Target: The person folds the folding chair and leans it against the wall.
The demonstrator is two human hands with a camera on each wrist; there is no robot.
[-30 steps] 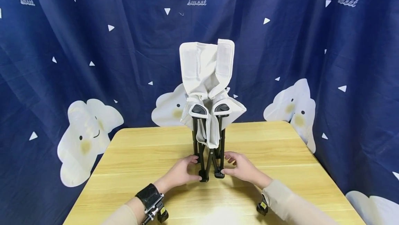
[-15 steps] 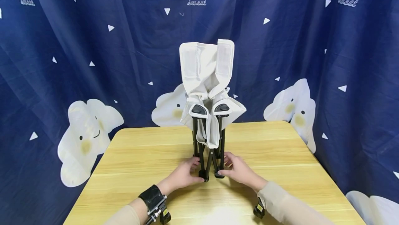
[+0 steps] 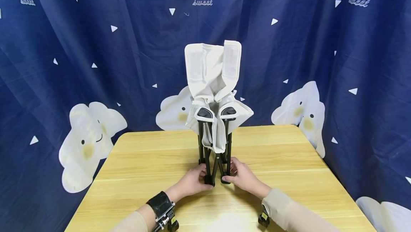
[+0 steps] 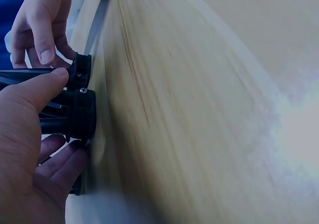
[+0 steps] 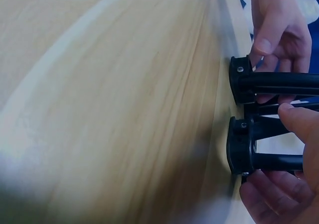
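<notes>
A folded-up folding frame stands upright mid-table in the head view, with white fabric (image 3: 208, 64) on top and crossed black legs (image 3: 228, 150) below. Low on its left side, my left hand (image 3: 193, 182) grips the front left leg by its black foot (image 4: 82, 112), thumb in front and fingers curled behind. My right hand (image 3: 242, 177) holds the front right leg the same way, just over its foot (image 5: 240, 144). Both feet are close together on the tabletop. The rear legs are mostly hidden behind the front ones.
The wooden table (image 3: 154, 153) has pale grain and rounded far corners. A dark blue curtain (image 3: 135, 39) with white clouds and triangles hangs behind and along both sides. Strapped to my left wrist is a black camera mount (image 3: 160, 208).
Both hands have moved inward against the feet, and their fingers have closed round the front legs. The folding frame has kept its place.
</notes>
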